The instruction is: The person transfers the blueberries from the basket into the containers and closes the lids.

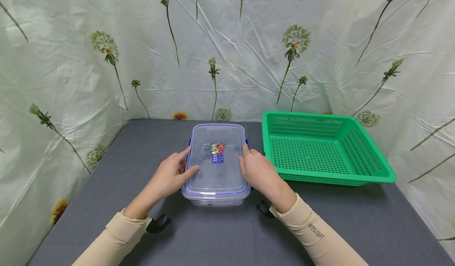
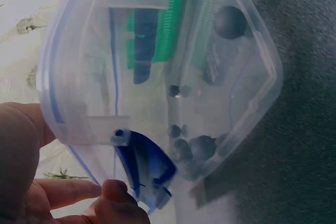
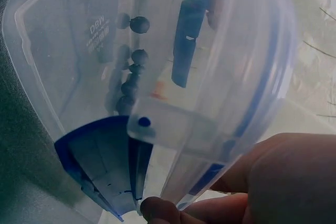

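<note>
A clear plastic food storage box (image 1: 213,179) with a lid sits on the table, its long sides running away from me. Blue seal lines edge the lid, and a label (image 1: 217,154) is in its middle. My left hand (image 1: 172,173) holds the box's left side, thumb over the lid and fingers at a blue latch (image 2: 149,166) tilted out from the wall. On the right side, my right hand (image 1: 261,173) grips the edge, with fingertips at another blue latch (image 3: 100,163), also tilted outward. Dark round pieces (image 2: 230,22) of differing sizes lie inside the box.
A green plastic basket (image 1: 330,177) with slotted walls stands right of the box, close to my right hand. The table has a dark grey cloth (image 1: 227,238). Behind it hangs a pale curtain (image 1: 249,41) printed with flowers.
</note>
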### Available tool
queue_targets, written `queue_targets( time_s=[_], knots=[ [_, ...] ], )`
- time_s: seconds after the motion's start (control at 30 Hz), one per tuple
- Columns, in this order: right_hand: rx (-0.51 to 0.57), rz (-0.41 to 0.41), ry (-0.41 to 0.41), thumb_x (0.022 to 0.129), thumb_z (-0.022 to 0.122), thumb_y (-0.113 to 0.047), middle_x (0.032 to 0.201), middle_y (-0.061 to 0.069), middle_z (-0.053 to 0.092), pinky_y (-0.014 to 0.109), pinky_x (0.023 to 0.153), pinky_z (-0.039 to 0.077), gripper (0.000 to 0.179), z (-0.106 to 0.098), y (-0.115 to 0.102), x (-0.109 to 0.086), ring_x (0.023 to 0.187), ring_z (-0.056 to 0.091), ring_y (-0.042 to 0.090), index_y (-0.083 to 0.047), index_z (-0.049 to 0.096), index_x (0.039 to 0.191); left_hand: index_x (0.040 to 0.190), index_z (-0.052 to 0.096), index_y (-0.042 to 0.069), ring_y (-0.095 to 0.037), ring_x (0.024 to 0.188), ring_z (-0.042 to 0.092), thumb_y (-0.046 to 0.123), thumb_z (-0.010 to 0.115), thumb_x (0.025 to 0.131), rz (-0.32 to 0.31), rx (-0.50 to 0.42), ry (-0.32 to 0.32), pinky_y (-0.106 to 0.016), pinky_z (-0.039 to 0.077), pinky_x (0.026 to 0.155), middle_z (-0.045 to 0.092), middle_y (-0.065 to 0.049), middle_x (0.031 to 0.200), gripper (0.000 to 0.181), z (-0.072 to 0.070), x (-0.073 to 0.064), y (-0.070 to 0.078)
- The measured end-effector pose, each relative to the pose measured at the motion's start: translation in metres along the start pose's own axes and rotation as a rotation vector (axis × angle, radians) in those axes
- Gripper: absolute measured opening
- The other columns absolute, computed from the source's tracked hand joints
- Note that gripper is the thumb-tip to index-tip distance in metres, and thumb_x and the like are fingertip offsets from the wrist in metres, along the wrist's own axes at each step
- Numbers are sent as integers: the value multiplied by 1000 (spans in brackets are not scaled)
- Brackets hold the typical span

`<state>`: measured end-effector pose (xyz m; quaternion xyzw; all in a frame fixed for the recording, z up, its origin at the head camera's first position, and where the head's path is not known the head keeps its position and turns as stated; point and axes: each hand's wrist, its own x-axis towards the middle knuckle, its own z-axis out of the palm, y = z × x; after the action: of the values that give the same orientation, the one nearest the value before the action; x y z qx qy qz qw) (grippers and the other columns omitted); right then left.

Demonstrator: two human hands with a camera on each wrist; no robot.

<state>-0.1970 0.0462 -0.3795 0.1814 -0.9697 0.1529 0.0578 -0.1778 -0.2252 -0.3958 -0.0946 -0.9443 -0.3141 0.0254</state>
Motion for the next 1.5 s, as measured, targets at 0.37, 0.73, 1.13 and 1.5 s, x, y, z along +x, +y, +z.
queue_targets(
  time_s=[0.37, 0.73, 1.13, 1.5],
  knots=[
    [133, 40, -44, 115, 50, -25, 136, 35, 62, 53, 97, 61, 61, 5, 2, -6, 118, 70, 41, 13, 35, 160, 164, 39, 2, -14, 79, 59, 38, 70, 106, -10, -41, -8, -28, 49, 67, 64, -12, 105, 75, 3, -4, -7],
    [573, 133, -175, 112, 55, -39, 173, 34, 21, 67, 129, 30, 87, 11, 16, -31, 162, 27, 48, 0, 4, 171, 170, 29, 11, -31, 116, 64, 43, 66, 106, -138, -201, -11, -44, 54, 92, 57, -22, 141, 80, 9, -22, -20],
    [1132, 384, -290, 108, 62, -45, 159, 25, 54, 62, 128, 36, 86, 41, 32, -32, 146, 56, 35, 0, 22, 169, 167, 27, 1, -13, 86, 62, 44, 59, 110, -379, -690, -152, -23, 53, 75, 63, -15, 127, 78, 27, -25, -30],
    [1172, 405, -148, 104, 71, -37, 153, 26, 58, 61, 125, 41, 84, 47, 29, -34, 139, 61, 35, -6, 24, 166, 165, 31, 11, -16, 101, 63, 45, 61, 110, -390, -736, -85, -25, 54, 78, 57, -18, 136, 71, 32, -27, -24]
  ],
)
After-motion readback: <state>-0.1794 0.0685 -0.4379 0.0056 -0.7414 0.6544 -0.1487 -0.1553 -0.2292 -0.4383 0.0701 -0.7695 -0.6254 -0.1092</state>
